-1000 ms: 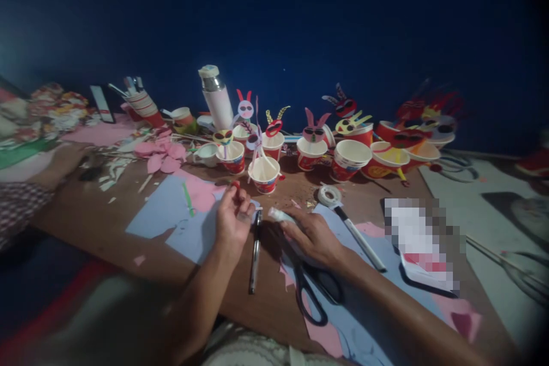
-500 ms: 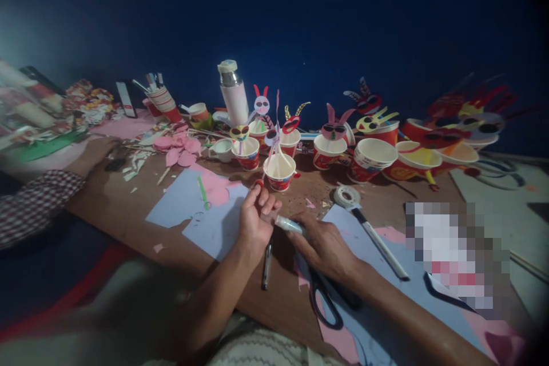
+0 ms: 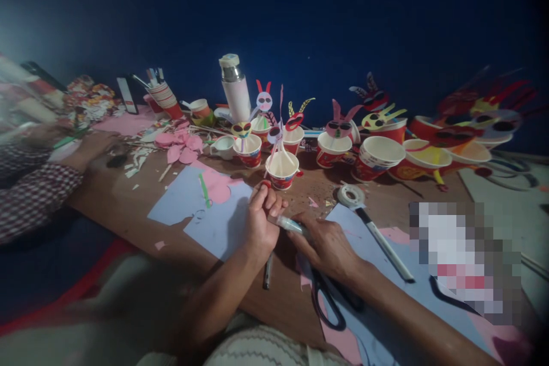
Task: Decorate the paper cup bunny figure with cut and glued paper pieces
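My left hand (image 3: 262, 222) has its fingers curled in, pinching a small red piece (image 3: 266, 184) at the fingertips. My right hand (image 3: 329, 245) grips a small clear tube (image 3: 290, 225), which looks like glue. The tube's narrow end points at my left palm and seems to touch it. Under my hands lies a dark pen (image 3: 268, 272), partly hidden by my left wrist. Black-handled scissors (image 3: 333, 320) rest below my right forearm, their blades out of sight. Just beyond my left fingertips stands a red-and-white paper cup (image 3: 282, 182) with a paper bug figure in it.
Several paper cups with paper faces line the back, near a flask (image 3: 237, 100). A tape roll (image 3: 351, 197) and a black-and-white marker (image 3: 388, 247) lie to the right. Blue paper (image 3: 174, 200) and pink paper flowers (image 3: 185, 146) lie left, beside another person's checked sleeve (image 3: 38, 197).
The view has shifted slightly, and the other person's hands at left have moved. My hands keep nearly the same pose, with the tube still at my left palm.
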`<state>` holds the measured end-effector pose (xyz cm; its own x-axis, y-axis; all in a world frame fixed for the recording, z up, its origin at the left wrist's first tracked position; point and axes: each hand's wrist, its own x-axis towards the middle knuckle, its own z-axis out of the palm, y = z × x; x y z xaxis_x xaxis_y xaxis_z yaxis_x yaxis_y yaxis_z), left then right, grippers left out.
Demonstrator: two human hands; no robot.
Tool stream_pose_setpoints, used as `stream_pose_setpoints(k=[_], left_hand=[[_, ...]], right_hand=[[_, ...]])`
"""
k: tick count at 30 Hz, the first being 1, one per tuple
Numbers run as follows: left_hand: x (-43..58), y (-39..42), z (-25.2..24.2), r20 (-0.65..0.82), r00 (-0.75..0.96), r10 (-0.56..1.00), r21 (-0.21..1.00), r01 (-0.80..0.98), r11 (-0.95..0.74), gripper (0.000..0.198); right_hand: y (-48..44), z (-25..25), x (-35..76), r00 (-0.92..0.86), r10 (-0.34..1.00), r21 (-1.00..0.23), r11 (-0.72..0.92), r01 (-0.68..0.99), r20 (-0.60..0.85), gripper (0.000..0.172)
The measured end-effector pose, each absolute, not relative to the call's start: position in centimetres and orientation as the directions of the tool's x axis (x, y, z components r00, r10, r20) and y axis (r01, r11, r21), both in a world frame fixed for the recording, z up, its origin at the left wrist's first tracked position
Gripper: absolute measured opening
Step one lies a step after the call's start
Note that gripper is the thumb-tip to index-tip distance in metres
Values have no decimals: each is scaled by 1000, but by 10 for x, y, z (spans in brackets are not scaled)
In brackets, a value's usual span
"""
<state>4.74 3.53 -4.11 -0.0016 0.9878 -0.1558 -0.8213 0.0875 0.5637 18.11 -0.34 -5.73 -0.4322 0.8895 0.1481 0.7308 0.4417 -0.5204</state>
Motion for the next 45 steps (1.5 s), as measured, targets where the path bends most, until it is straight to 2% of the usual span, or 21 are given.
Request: stream_pose_setpoints(k=[8, 20, 25, 28, 31, 36, 42, 45], left_hand=[[55, 30, -43, -170, 18, 985, 610, -784, 119, 8], [64, 24, -48, -149, 35, 988, 737, -662, 135, 13], [56, 27, -41, -124, 7, 992, 737, -669, 97, 8], [42, 33, -35, -60, -140, 988, 780, -624, -41, 9], [31, 40, -34, -30, -200, 979, 774, -625, -104, 7], [33, 39, -41, -128, -105, 986, 823, -565, 47, 9], [42, 32, -43, -223, 45, 974, 910, -350, 225, 16], [43, 31, -43, -236, 87, 968, 913, -322, 252, 17]], right_hand=[[-4, -60, 182, -462, 873, -445, 479, 756, 155, 28], [-8, -57, 179, -472, 874, -485, 464, 742, 113, 29], [-2, -52, 184, -513, 828, -545, 543, 639, 225, 27], [5, -48, 192, -506, 794, -528, 605, 597, 337, 26], [14, -50, 201, -388, 841, -477, 536, 697, 378, 24], [30, -62, 216, -152, 910, -341, 294, 893, 386, 19], [39, -65, 223, -88, 920, -226, 185, 956, 381, 20], [39, -63, 223, -87, 922, -188, 168, 968, 377, 21]])
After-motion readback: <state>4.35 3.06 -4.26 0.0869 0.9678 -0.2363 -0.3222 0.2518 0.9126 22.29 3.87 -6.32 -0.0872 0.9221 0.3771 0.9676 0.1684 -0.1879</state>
